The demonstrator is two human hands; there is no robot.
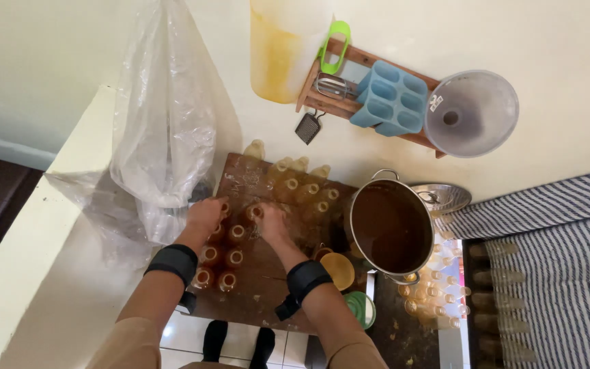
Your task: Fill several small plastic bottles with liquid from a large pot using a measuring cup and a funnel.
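Observation:
Several small open bottles [235, 234] filled with brown liquid stand in rows on a wooden board [261, 280]. My left hand [204, 214] is closed over the top of a bottle at the far left end of a row. My right hand [270, 224] is closed around the neck of another bottle [253, 212] beside it. Both wrists wear black bands. More bottles [300, 185] stand at the board's far edge, some of them paler.
A steel pot [389, 227] of brown liquid sits right of the board, its lid [442, 196] behind it. A clear plastic bag [165, 116] hangs at left. A wall rack [349, 92] holds a blue mould, a funnel [471, 113] and tools. Empty bottles [431, 287] and striped cloth [554, 205] lie at right.

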